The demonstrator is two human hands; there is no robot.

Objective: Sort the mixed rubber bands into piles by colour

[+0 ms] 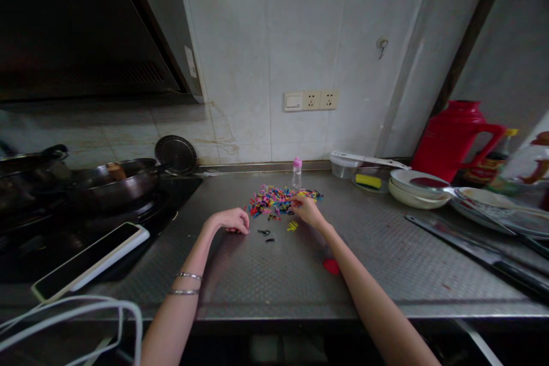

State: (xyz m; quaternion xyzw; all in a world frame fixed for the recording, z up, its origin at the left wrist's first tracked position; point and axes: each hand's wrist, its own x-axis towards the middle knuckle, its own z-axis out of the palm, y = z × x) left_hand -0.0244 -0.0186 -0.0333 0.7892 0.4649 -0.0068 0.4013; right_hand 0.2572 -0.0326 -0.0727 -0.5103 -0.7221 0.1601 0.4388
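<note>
A loose pile of small multicoloured bands (268, 201), perhaps hair ties, lies in the middle of the metal counter. My right hand (306, 210) reaches to the pile's right side, fingertips pinched together among the bands; what they hold is too small to tell. Left of the pile, my left hand (234, 220) rests low on the counter with its fingers curled in, and anything inside is hidden. Between the hands lie a few black bands (264, 232) and a small yellow group (292, 226). Behind the pile stands a small clear bottle (297, 174) with a pink cap.
A red object (331, 266) lies beside my right forearm. At left are a phone-like device (92, 260), white cable (72, 303) and stove with a pan (115, 186). At right are bowls (414, 197), a long knife (454, 240), a yellow sponge (368, 181) and a red thermos (450, 137).
</note>
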